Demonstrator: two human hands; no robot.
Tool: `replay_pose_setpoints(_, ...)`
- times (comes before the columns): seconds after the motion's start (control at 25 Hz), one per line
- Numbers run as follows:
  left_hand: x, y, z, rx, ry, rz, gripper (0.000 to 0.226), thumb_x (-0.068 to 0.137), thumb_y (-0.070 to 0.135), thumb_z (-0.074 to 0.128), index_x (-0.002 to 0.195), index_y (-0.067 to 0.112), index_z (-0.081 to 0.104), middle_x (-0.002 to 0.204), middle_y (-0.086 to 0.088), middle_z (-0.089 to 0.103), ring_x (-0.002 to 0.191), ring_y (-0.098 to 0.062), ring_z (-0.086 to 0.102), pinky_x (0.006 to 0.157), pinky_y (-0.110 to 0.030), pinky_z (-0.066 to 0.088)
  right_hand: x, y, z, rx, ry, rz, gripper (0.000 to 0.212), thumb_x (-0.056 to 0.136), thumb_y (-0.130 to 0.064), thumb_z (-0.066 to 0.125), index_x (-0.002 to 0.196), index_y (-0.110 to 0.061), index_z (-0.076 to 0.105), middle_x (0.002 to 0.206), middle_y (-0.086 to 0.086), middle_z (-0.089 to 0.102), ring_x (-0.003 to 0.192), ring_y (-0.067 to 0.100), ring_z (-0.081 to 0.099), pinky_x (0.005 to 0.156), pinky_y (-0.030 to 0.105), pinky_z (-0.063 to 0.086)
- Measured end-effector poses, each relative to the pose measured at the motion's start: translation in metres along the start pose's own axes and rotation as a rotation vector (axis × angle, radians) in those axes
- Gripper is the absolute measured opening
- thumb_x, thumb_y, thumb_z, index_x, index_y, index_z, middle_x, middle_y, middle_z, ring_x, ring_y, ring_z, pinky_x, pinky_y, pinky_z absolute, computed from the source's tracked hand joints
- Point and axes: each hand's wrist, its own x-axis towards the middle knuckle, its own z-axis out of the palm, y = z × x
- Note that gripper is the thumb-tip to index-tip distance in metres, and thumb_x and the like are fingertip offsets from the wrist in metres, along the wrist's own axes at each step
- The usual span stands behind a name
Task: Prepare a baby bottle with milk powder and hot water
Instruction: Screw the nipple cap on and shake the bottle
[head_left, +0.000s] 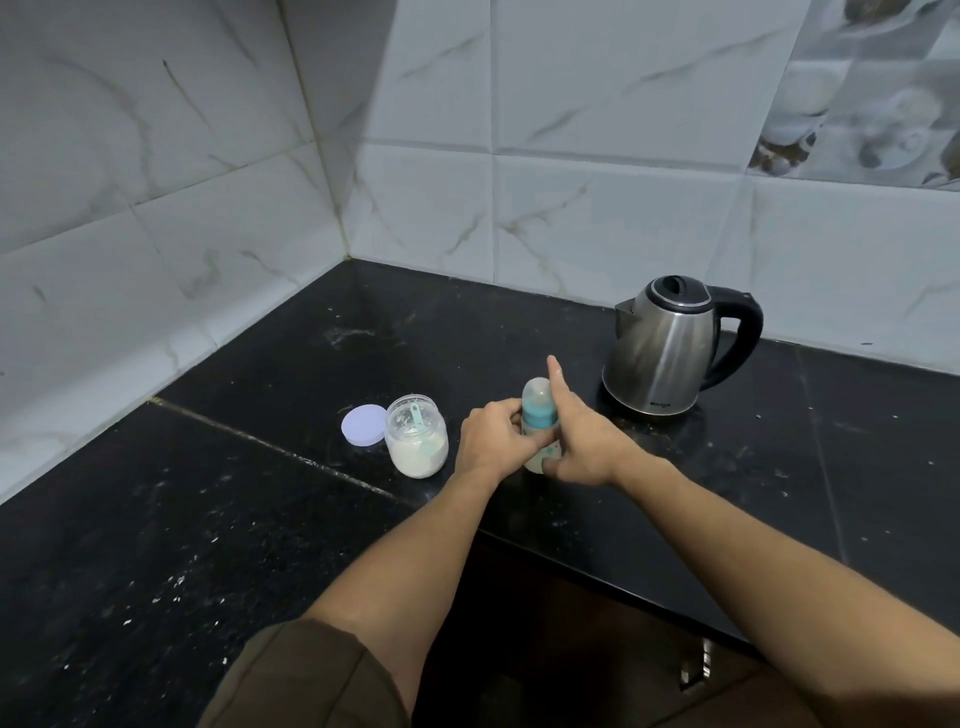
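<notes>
Clasping baby bottle near kettle: left grip and right grip both curled round it.

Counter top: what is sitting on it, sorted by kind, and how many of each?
Kettle: 1
Baby bottle: 1, held in both hands
Powder jar: 1, open
Lid: 1, lying beside the jar
Scoop: 1, inside the jar
Total: 5
</notes>
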Motion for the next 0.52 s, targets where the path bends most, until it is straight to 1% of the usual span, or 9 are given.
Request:
replay_pose_setpoints(0.08, 0.008, 0.011, -0.01, 0.011, 0.009, 0.049, 0.034, 0.074, 0.058, 0.081, 0.088, 0.028, 0.075, 0.073, 0.015, 0.075, 0.076, -0.002, 0.072, 0.079, -0.032, 0.06, 0.004, -0.001, 0.005, 0.016, 0.151, -0.017, 0.14, 0.082, -0.031, 0.083, 0.145, -0.055, -0.04, 0.139, -0.002, 0.049, 0.104, 0.02, 0.066, 0.098, 0.04, 0.054)
replay_pose_setpoints(0.16, 0.018, 0.022, -0.023, 0.02, 0.036, 0.097, 0.026, 0.077, 0.052, 0.081, 0.084, 0.028, 0.074, 0.069, 0.015, 0.072, 0.072, -0.002, 0.07, 0.077, -0.029, 0.058, 0.015, -0.007, 0.0, 0.009, 0.311, -0.029, 0.131, 0.086, -0.027, 0.076, 0.147, -0.056, -0.035, 0.124, 0.0, 0.059, 0.09, 0.017, 0.066, 0.089, 0.041, 0.057)
replay_pose_setpoints(0.2, 0.022, 0.026, -0.03, 0.023, 0.054, 0.114, 0.026, 0.078, 0.053, 0.08, 0.082, 0.028, 0.073, 0.067, 0.014, 0.071, 0.071, -0.003, 0.069, 0.075, -0.028, 0.056, 0.021, -0.012, -0.004, 0.009, 0.36, -0.039, 0.125, 0.087, -0.025, 0.072, 0.151, -0.055, -0.031, 0.117, 0.001, 0.061, 0.085, 0.017, 0.065, 0.086, 0.042, 0.058)
replay_pose_setpoints(0.28, 0.034, 0.03, -0.046, 0.027, 0.079, 0.134, 0.031, 0.077, 0.057, 0.079, 0.08, 0.027, 0.073, 0.067, 0.012, 0.071, 0.07, -0.004, 0.069, 0.074, -0.029, 0.056, 0.034, -0.02, -0.01, 0.005, 0.401, -0.081, 0.119, 0.088, -0.03, 0.071, 0.155, -0.054, -0.024, 0.111, 0.002, 0.064, 0.085, 0.019, 0.066, 0.085, 0.043, 0.058)
replay_pose_setpoints(0.4, 0.054, 0.033, -0.07, 0.011, 0.113, 0.152, 0.037, 0.074, 0.063, 0.078, 0.078, 0.026, 0.072, 0.066, 0.011, 0.072, 0.07, -0.006, 0.07, 0.075, -0.035, 0.06, 0.052, -0.029, -0.018, -0.033, 0.405, -0.124, 0.122, 0.085, -0.043, 0.077, 0.152, -0.06, -0.024, 0.117, 0.002, 0.067, 0.093, 0.022, 0.069, 0.087, 0.043, 0.058)
replay_pose_setpoints(0.52, 0.072, 0.039, -0.09, 0.036, 0.131, 0.223, 0.04, 0.073, 0.067, 0.076, 0.083, 0.028, 0.075, 0.068, 0.012, 0.073, 0.069, -0.006, 0.071, 0.077, -0.036, 0.061, 0.071, -0.042, -0.029, 0.012, 0.483, -0.147, 0.12, 0.083, -0.043, 0.078, 0.158, -0.055, -0.015, 0.112, -0.001, 0.068, 0.092, 0.019, 0.068, 0.087, 0.038, 0.057)
